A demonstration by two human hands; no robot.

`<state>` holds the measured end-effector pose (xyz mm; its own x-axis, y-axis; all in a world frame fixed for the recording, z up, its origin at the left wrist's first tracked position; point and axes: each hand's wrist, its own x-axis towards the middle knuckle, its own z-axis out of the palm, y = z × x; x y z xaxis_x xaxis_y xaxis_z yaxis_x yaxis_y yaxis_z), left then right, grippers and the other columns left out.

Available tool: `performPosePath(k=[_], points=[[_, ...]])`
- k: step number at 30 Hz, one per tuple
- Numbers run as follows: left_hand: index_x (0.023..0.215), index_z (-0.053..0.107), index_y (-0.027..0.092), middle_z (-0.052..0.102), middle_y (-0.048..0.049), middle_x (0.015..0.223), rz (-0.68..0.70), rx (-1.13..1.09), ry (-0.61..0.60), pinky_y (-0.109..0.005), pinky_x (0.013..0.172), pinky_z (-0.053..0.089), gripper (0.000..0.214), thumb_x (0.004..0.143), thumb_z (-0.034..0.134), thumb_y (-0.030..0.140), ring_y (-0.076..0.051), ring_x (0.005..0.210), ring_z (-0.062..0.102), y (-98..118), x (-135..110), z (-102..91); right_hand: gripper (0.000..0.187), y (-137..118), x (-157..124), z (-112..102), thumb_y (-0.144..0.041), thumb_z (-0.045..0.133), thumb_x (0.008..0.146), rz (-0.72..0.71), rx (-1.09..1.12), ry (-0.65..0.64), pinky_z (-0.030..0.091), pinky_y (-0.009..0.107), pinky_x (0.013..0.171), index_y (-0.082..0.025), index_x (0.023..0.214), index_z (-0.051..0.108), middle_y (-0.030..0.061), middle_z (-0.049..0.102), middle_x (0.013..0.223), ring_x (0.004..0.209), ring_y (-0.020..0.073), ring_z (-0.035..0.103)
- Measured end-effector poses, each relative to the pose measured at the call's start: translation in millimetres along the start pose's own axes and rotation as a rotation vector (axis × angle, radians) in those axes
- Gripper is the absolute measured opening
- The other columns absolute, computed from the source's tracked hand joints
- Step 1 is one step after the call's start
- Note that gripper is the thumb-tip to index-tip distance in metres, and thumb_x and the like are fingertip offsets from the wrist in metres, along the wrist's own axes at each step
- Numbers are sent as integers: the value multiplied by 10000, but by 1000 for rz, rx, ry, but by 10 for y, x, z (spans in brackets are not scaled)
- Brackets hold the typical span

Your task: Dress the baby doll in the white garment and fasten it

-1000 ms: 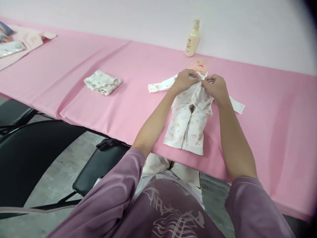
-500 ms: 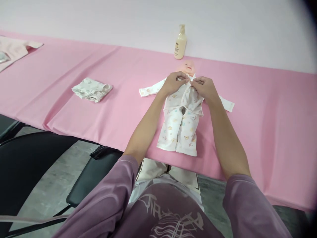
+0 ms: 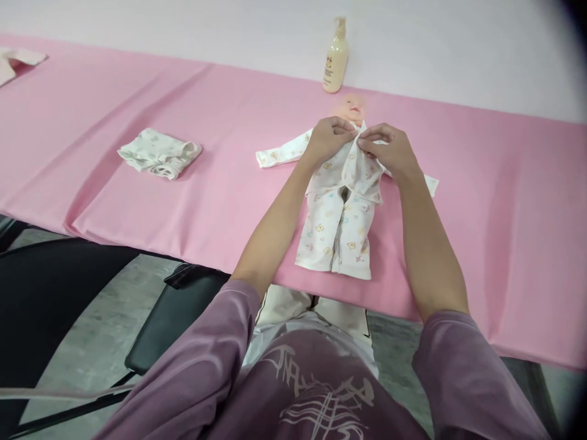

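A baby doll [image 3: 352, 109] lies on its back on the pink tablecloth [image 3: 229, 183], dressed in a white printed romper [image 3: 337, 226]. My left hand [image 3: 328, 139] pinches the left edge of the romper's front at the doll's chest. From the other side, my right hand [image 3: 389, 150] pinches the right edge, fingertips almost meeting the left hand's. The doll's sleeves stretch out to both sides. Its legs point toward me at the table's near edge.
A cream pump bottle [image 3: 334, 58] stands just behind the doll's head by the wall. A folded white garment [image 3: 159, 153] lies to the left. Black chairs [image 3: 55, 293] stand below the table's near edge on the left.
The view has shifted a little. Both hands stay pinched at the romper's chest, working slightly lower on the front edges.
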<state>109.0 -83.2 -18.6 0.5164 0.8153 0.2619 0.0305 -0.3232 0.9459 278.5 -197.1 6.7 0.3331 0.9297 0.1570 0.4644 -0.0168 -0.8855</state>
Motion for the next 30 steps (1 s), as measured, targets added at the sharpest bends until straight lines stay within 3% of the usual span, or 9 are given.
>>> performPosePath(k=[4, 8, 14, 19, 23, 26, 30], points=[[1010, 745, 215, 850, -78, 1148, -5, -23, -8, -402, 1091, 571, 63, 997, 793, 253, -241, 1117, 735, 9, 6, 16, 175, 45, -24, 18, -351, 878, 1008, -76, -62, 29, 646, 396, 935, -277, 1122, 767, 42, 820, 1221, 907, 186, 695], [956, 734, 250, 843, -69, 1125, 14, -22, -32, -471, 1115, 589, 159, 1036, 844, 332, -258, 1146, 712, -45, 33, 12, 213, 116, 24, 78, -368, 885, 1023, -79, -93, 95, 602, 348, 882, -251, 1142, 752, 40, 826, 1267, 871, 153, 668], [960, 704, 277, 863, -36, 1136, 51, 6, -28, -492, 1128, 615, 155, 1050, 784, 179, -210, 1082, 726, -44, 19, 8, 267, 244, 106, 135, -497, 888, 1031, -88, -95, 109, 584, 443, 1025, -310, 1123, 721, 39, 825, 1292, 1106, 233, 691], [975, 683, 273, 870, -21, 1178, 27, 56, -15, -475, 1163, 599, 203, 1089, 780, 136, -203, 1123, 726, -15, 31, 22, 282, 266, 111, 152, -471, 913, 999, -56, -41, 120, 557, 434, 1004, -299, 1128, 731, 44, 826, 1280, 1045, 211, 642], [981, 687, 214, 856, -77, 1197, -9, 43, -8, -448, 1159, 598, 212, 1110, 780, 73, -191, 1102, 717, 30, 33, 23, 441, 188, 51, 94, -659, 901, 986, 31, -88, 33, 550, 493, 1031, -340, 1233, 724, 46, 832, 1154, 1136, 267, 619], [972, 711, 212, 852, -60, 1153, -21, 27, -12, -421, 1144, 594, 216, 1101, 791, 57, -187, 1094, 711, 52, 30, 2, 542, 175, 37, 69, -776, 881, 947, 41, -88, 2, 537, 561, 1073, -370, 1267, 718, 52, 834, 1135, 1206, 314, 625], [994, 717, 200, 839, -59, 1149, -45, -49, -35, -446, 1156, 572, 196, 1112, 779, 57, -203, 1103, 708, 43, 28, -37, 506, 233, 87, 137, -872, 841, 915, 7, -38, 33, 515, 607, 1108, -458, 1172, 706, 3, 847, 1180, 1289, 338, 631]])
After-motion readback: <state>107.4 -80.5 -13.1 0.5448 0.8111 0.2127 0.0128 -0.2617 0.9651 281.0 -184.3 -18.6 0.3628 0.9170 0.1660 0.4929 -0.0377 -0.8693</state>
